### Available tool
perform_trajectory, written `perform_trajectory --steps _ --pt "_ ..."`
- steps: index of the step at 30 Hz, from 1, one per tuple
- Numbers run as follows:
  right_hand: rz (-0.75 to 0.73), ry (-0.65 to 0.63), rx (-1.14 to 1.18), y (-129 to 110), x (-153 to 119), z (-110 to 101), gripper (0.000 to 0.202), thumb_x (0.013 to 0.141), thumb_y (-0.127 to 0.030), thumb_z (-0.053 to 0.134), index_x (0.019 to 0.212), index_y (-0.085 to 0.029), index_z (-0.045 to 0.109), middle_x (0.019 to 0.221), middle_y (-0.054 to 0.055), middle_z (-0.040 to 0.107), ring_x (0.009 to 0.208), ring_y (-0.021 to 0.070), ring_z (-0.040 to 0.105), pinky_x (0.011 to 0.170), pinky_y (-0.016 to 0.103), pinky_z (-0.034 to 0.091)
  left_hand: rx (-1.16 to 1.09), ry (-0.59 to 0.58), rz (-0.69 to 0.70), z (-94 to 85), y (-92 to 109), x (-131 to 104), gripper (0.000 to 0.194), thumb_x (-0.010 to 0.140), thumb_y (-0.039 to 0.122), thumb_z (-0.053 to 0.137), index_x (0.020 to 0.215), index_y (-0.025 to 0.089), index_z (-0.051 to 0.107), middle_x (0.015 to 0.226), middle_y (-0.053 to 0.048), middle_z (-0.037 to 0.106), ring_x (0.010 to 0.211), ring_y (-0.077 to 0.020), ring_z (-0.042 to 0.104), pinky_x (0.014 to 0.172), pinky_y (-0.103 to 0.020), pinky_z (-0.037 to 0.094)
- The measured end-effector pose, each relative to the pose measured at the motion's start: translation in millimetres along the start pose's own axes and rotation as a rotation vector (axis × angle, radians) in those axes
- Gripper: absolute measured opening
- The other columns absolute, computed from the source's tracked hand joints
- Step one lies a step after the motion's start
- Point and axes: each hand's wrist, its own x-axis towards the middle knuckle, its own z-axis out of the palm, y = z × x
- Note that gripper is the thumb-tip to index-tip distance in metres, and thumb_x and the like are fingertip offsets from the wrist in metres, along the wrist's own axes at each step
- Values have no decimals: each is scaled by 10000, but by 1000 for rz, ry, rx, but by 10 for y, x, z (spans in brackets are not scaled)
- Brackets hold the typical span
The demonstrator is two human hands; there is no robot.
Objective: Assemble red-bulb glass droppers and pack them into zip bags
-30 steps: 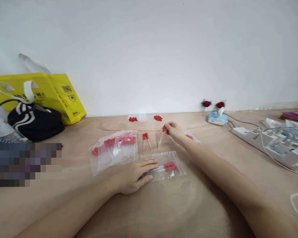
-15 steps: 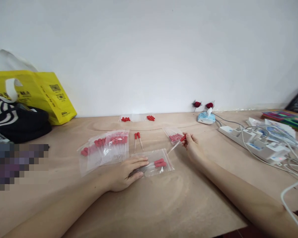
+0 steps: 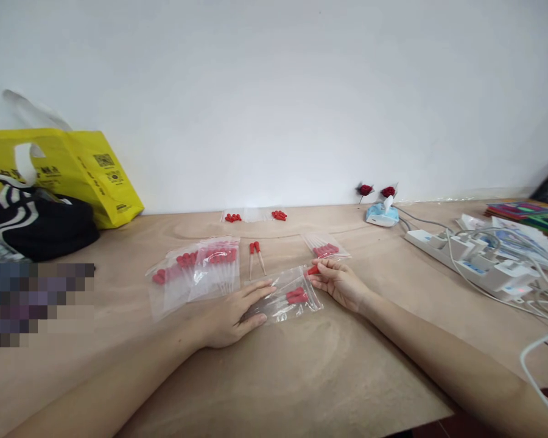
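My left hand (image 3: 237,311) lies flat with its fingers spread on the left part of a clear zip bag (image 3: 281,311). Red-bulbed droppers (image 3: 296,296) show inside that bag. At the bag's right, open end, my right hand (image 3: 340,283) pinches a dropper (image 3: 312,270) by its red bulb. Its glass tube points left at the bag's mouth; how far it reaches inside is hard to see. Two loose droppers (image 3: 254,248) rest on the table behind the bag. Beyond my right hand lies another bag of droppers (image 3: 326,249).
Overlapping filled dropper bags (image 3: 201,267) lie to the left. Red bulbs (image 3: 279,215) in clear bags sit by the wall. Right stand a tissue pack (image 3: 382,214), artificial roses (image 3: 365,190) and a power strip (image 3: 475,258) with cables. A yellow bag (image 3: 105,194) and black cloth (image 3: 50,225) occupy the far left.
My right hand has moved left and nearer, bringing the dropper from beside the back right bag to the mouth of the bag under my left hand. The left hand stays put.
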Motion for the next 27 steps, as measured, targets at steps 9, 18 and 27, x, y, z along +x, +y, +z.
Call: perform_trajectory --steps 9,18,27 --pt "48 -241 -233 57 2 2 305 532 -265 756 770 -120 633 675 27 656 608 112 599 677 273 467 18 -20 -18 -17 3 15 458 880 329 374 1320 247 276 1415 -54 245 1249 -210 311 1015 -387 290" --pt "7 -205 -615 97 36 56 237 591 -347 663 544 -134 569 413 -61 470 360 36 362 364 156 252 -7 -2 -5 6 -5 8 428 875 310 390 1295 255 329 1407 -49 264 1239 -224 328 1007 -399 299" --pt "97 -472 -782 -200 88 -42 201 625 -331 609 683 -142 642 419 -72 461 332 26 277 332 152 181 -4 -29 -18 -30 5 -10 419 881 321 385 1295 274 340 1419 -33 239 1244 -223 323 1008 -399 301"
